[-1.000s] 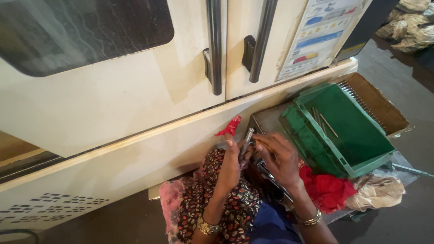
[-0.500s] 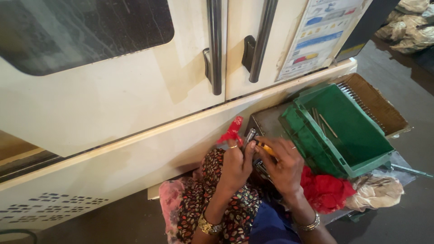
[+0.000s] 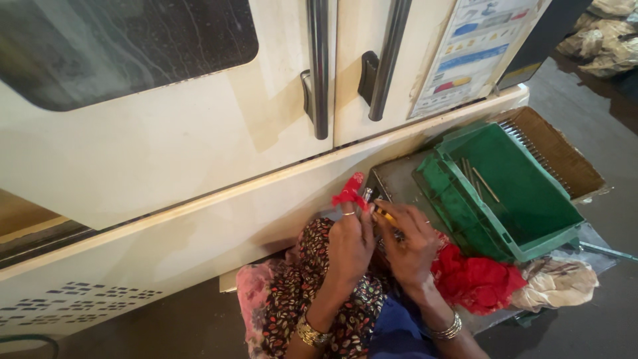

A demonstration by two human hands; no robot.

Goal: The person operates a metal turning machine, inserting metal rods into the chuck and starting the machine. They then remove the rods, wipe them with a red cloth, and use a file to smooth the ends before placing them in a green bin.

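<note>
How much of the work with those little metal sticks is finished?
Done: only a few thin metal rods lie in the green plastic bin. In hand: the left hand, one finger wrapped in red cloth, and the right hand hold a small metal piece together. Left: I cannot tell; no waiting pile shows clearly.

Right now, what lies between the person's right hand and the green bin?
In the head view, a red cloth lies between the right hand and the green bin.

Dark concrete floor (image 3: 598,319) carries a green plastic bin (image 3: 525,193), a brown cardboard tray (image 3: 565,156), a red cloth (image 3: 475,282), a beige rag (image 3: 555,282).
</note>
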